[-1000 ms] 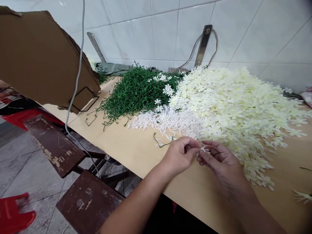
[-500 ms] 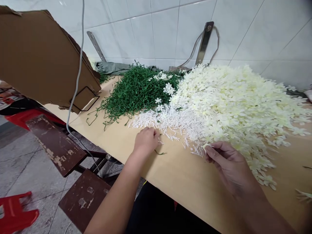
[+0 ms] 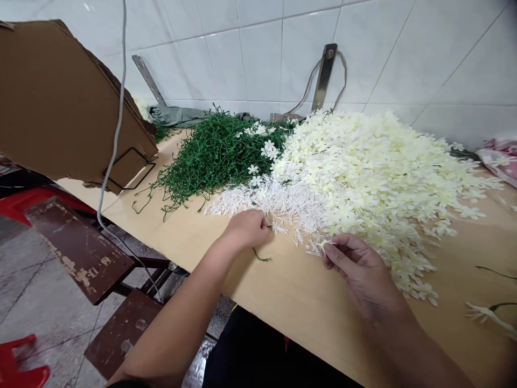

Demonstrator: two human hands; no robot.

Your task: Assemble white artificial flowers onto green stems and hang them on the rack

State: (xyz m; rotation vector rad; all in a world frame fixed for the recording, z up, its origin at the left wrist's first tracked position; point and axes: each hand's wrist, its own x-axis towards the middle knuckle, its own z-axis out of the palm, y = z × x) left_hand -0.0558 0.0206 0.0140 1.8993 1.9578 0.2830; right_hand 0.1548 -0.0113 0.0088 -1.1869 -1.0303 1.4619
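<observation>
My left hand [image 3: 249, 227] is closed at the front edge of the pile of thin white stamens [image 3: 297, 207], palm side turned away, so whatever its fingers hold is hidden. A short green stem [image 3: 262, 258] shows just below it; whether it lies on the table or comes from the hand I cannot tell. To the right, my right hand [image 3: 359, 269] pinches a small white artificial flower [image 3: 324, 244] between thumb and fingertips. Beyond that hand rises a large heap of cream-white artificial flowers [image 3: 371, 172]. Behind the stamens lies a tangled heap of green stems [image 3: 220, 153].
A cardboard box [image 3: 60, 108] stands at the table's left, with a grey cable [image 3: 114, 145] hanging before it. Flowers with stems [image 3: 490, 312] lie far right. A worn brown bench [image 3: 81, 248] and red stool [image 3: 24, 361] are below left. A metal bracket [image 3: 324, 78] leans against the tiled wall.
The view has swung slightly right. My left hand has shifted a little right towards the stamens, while the right hand keeps its pinch on the flower.
</observation>
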